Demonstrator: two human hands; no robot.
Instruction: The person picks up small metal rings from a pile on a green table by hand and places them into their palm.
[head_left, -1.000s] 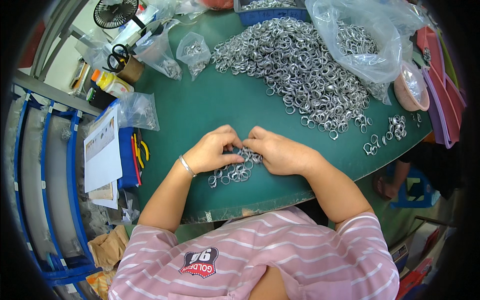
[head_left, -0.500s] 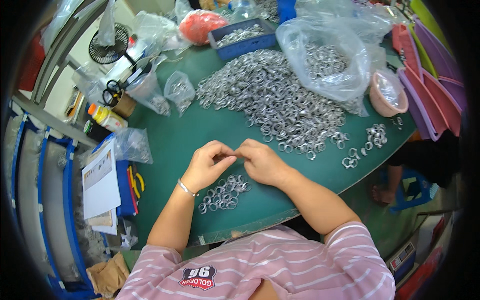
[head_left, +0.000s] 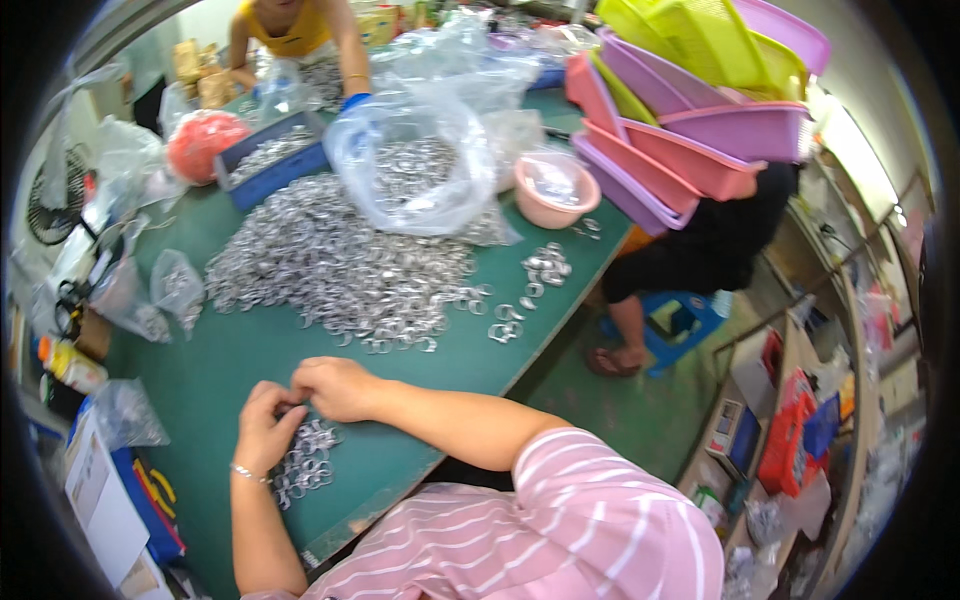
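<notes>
In the head view, the aim has swung to the right within the last 1.0 s, bringing in more of the far side and the room, while the 2 hands stay close together; the change seems to lie more in where the head faces than in the handling. The left hand point(head_left: 264, 430) and right hand point(head_left: 338, 388) meet at the fingertips, thumbs and fingers bent inward; whether a piece is pinched between them I cannot tell. The small group of rings point(head_left: 305, 465) lies on the table just beside them, toward the person's body, and the large heap of rings point(head_left: 340, 260) spreads beyond, apart from both hands. The green tabletop point(head_left: 190, 400) also bears a clear plastic bag point(head_left: 470, 150) at the heap's far side, a blue tray point(head_left: 275, 182), a pink bowl point(head_left: 555, 208) and, at left, yellow-handled pliers point(head_left: 160, 490). Around it, a co-worker in yellow point(head_left: 290, 38) is across the table, stacked plastic baskets point(head_left: 690, 165) rise at the right, and a person in dark clothing point(head_left: 690, 250) sits on a blue stool point(head_left: 700, 322).
</notes>
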